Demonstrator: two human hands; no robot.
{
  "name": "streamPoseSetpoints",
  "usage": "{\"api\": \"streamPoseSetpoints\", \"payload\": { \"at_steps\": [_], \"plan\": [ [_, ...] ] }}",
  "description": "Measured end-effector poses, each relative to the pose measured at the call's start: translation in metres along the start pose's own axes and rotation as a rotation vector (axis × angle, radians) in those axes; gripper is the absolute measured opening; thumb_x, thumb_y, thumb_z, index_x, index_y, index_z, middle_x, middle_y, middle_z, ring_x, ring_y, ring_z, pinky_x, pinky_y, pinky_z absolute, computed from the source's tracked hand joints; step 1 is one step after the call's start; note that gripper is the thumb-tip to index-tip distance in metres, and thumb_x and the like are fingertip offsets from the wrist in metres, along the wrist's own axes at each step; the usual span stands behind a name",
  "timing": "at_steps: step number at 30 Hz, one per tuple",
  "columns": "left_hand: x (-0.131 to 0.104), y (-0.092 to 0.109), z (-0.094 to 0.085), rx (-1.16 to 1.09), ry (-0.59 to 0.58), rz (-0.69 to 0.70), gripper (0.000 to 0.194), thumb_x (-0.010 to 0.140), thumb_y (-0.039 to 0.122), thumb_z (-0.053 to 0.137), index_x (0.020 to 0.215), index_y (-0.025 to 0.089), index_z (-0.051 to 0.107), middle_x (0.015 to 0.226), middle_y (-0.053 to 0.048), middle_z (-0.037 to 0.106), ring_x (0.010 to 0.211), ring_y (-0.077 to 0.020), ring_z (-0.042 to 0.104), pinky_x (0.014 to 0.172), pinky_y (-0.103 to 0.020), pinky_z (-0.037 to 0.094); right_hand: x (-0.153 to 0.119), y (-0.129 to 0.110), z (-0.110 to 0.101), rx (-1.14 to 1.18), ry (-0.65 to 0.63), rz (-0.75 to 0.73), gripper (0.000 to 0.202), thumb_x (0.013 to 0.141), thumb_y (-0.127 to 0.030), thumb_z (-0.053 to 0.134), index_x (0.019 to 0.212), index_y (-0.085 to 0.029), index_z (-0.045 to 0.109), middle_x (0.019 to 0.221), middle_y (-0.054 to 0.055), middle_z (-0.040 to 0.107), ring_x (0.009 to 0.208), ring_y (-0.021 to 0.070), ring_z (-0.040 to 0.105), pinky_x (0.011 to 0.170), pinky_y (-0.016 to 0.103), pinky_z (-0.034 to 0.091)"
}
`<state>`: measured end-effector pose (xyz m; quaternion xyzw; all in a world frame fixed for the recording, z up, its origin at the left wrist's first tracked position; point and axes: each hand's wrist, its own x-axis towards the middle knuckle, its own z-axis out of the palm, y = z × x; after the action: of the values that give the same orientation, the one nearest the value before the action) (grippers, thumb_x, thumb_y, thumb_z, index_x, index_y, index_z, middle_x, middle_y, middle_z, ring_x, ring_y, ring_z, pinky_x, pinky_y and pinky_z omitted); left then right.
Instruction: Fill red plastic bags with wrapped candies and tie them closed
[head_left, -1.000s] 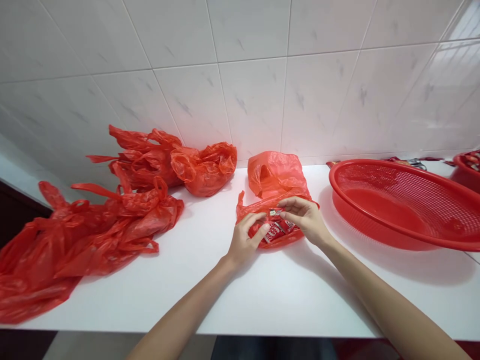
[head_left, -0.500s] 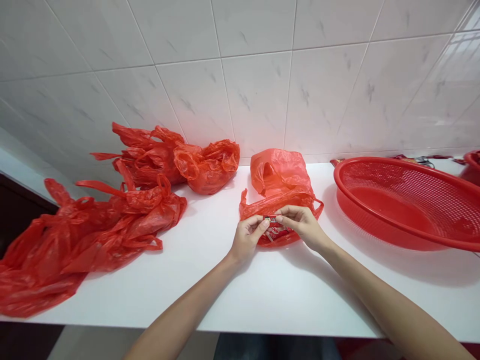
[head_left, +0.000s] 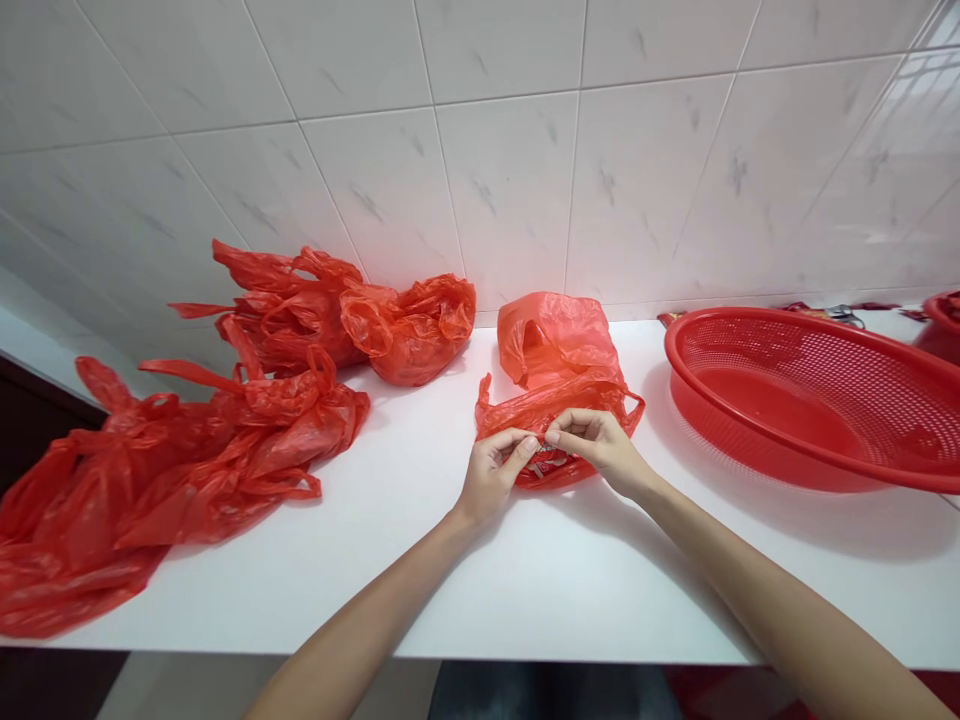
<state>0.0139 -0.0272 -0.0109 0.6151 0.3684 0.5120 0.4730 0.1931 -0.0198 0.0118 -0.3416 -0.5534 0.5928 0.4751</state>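
Observation:
A red plastic bag (head_left: 525,408) lies crumpled in front of me, with a red printed packet (head_left: 550,462) showing in its mouth. My left hand (head_left: 491,470) is at the bag's near left side, thumb and fingers pinched on its thin red edge above the packet. From the right, my right hand (head_left: 596,448) pinches the same edge with thumb and forefinger. The two sets of fingertips almost meet. The fingers hide part of the packet, and its writing is too small to read. Behind, a paler red stretch of plastic (head_left: 562,330) reaches toward the wall.
A large red mesh basket (head_left: 780,455) stands on the white table (head_left: 480,610) to the right. Several knotted red plastic bags (head_left: 247,450) are heaped at left, with another bunched bag (head_left: 420,330) against the tiled wall (head_left: 510,200). Small dark red wrappers (head_left: 885,307) lie behind the basket.
My fingertips have drawn closer together over the packet, whose dark printed top was more exposed before. The whole view has shifted slightly; bags and basket stay in place.

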Motion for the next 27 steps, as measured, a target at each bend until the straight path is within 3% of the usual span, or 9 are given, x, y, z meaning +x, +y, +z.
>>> {"api": "streamPoseSetpoints", "payload": {
  "at_steps": [11, 15, 21, 27],
  "plan": [
    [-0.0015, 0.0065, -0.0005, -0.051, -0.018, -0.051, 0.033, 0.081, 0.047, 0.072, 0.083, 0.015, 0.075, 0.079, -0.006, 0.073, 0.076, -0.0184, 0.064, 0.074, -0.030, 0.052, -0.0009, 0.0009, 0.0017, 0.042, -0.022, 0.004, 0.031, 0.074, -0.045, 0.082, 0.071, -0.018, 0.068, 0.068, -0.001, 0.064, 0.060, 0.0112, 0.056, 0.062, 0.027, 0.048],
    [-0.0022, 0.0055, -0.0005, -0.048, -0.088, -0.083, 0.034, 0.078, 0.047, 0.075, 0.069, 0.014, 0.070, 0.068, -0.003, 0.068, 0.066, -0.0158, 0.061, 0.066, -0.028, 0.050, -0.0022, -0.0013, 0.0031, 0.041, -0.011, -0.002, 0.032, 0.074, -0.046, 0.082, 0.072, -0.018, 0.067, 0.070, 0.000, 0.068, 0.062, 0.0129, 0.061, 0.063, 0.028, 0.051],
    [-0.0016, 0.0060, -0.0007, -0.038, -0.052, -0.055, 0.034, 0.081, 0.046, 0.073, 0.068, 0.015, 0.068, 0.068, -0.003, 0.068, 0.065, -0.0155, 0.061, 0.067, -0.028, 0.049, -0.0031, -0.0031, 0.0014, -0.002, -0.101, 0.034, 0.031, 0.072, -0.042, 0.085, 0.077, -0.017, 0.067, 0.073, 0.001, 0.071, 0.067, 0.0145, 0.066, 0.068, 0.029, 0.054],
    [-0.0014, 0.0038, -0.0014, -0.017, -0.019, -0.049, 0.036, 0.080, 0.047, 0.074, 0.068, 0.014, 0.067, 0.068, -0.003, 0.066, 0.067, -0.0158, 0.059, 0.067, -0.029, 0.049, -0.0042, -0.0044, 0.0030, -0.057, -0.076, 0.028, 0.035, 0.072, -0.047, 0.083, 0.070, -0.017, 0.065, 0.066, 0.000, 0.067, 0.061, 0.0137, 0.062, 0.064, 0.028, 0.052]
  ]
}}
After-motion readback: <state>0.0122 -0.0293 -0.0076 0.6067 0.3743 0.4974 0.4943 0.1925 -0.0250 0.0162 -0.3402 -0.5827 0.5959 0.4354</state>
